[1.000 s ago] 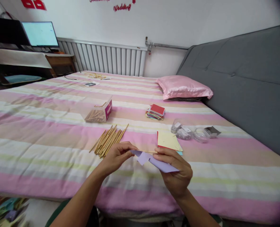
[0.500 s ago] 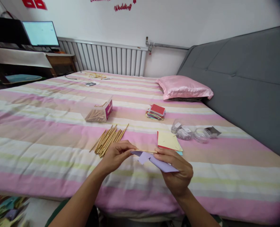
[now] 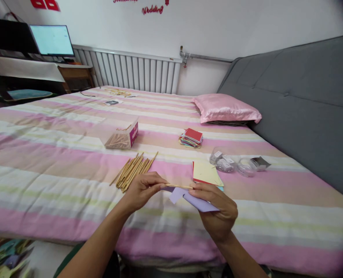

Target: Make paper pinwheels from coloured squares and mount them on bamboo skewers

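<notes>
My left hand (image 3: 144, 189) and my right hand (image 3: 218, 210) meet over the near part of a striped bed (image 3: 58, 162). Both pinch a thin wooden stick (image 3: 179, 186) that spans between the fingertips. My right hand also holds a folded piece of lilac paper (image 3: 193, 199) just under the stick. A loose bundle of similar wooden sticks (image 3: 133, 170) lies on the bed to the left of my left hand. Flat sheets of yellow and red paper (image 3: 206, 173) lie just beyond my right hand.
An open box of sticks (image 3: 122, 137) lies further back, with a stack of coloured paper squares (image 3: 191, 137) to its right. Clear round containers (image 3: 232, 164) sit at the right. A pink pillow (image 3: 226, 109), a grey headboard (image 3: 304, 100), a radiator (image 3: 131, 71) and a lit monitor (image 3: 52, 40) stand behind.
My hands and the stick with the lilac paper stay nearly in place. The view has shifted slightly.
</notes>
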`<control>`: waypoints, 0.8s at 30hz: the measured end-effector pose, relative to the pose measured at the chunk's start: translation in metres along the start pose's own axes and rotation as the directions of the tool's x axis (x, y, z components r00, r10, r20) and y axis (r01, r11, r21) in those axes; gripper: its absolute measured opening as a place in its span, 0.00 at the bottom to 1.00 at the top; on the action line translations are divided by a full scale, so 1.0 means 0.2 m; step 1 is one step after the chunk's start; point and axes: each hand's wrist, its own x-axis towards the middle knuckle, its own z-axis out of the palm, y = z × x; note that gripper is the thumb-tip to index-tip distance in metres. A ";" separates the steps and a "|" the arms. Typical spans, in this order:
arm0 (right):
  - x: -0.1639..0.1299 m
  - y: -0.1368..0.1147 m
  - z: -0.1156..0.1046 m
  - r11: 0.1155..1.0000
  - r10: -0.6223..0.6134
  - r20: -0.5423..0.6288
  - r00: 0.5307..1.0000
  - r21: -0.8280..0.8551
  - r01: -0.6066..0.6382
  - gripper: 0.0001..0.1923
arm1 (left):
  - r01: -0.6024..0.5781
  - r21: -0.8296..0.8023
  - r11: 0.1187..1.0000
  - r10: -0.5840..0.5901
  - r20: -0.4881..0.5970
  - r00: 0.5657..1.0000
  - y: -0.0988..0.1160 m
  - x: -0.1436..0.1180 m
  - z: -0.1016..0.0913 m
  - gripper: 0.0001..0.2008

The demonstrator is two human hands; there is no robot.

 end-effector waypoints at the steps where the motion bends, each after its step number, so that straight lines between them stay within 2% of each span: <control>1: 0.00 0.00 0.00 1.000 -0.001 0.003 1.000 0.000 0.001 0.13 | -0.002 0.008 1.000 0.002 0.000 1.000 0.00 0.00 0.00 0.10; 9: 0.02 0.00 -0.01 0.998 -0.037 0.005 0.999 -0.044 0.037 0.12 | -0.015 0.029 0.999 0.013 0.044 0.999 -0.02 -0.01 0.01 0.10; 19: 0.00 0.01 0.01 0.993 -0.057 -0.046 0.997 -0.102 0.052 0.16 | 0.011 -0.003 1.000 -0.011 0.071 0.997 0.00 0.00 0.02 0.11; 21: 0.00 0.02 0.01 0.995 -0.009 -0.054 0.998 -0.101 0.004 0.15 | 0.027 -0.035 0.999 -0.025 0.078 0.997 0.00 0.00 0.03 0.11; 24: 0.00 0.03 0.02 0.983 0.171 -0.069 0.983 -0.062 -0.175 0.13 | 0.093 -0.087 0.992 -0.084 0.105 0.991 -0.02 0.00 0.05 0.12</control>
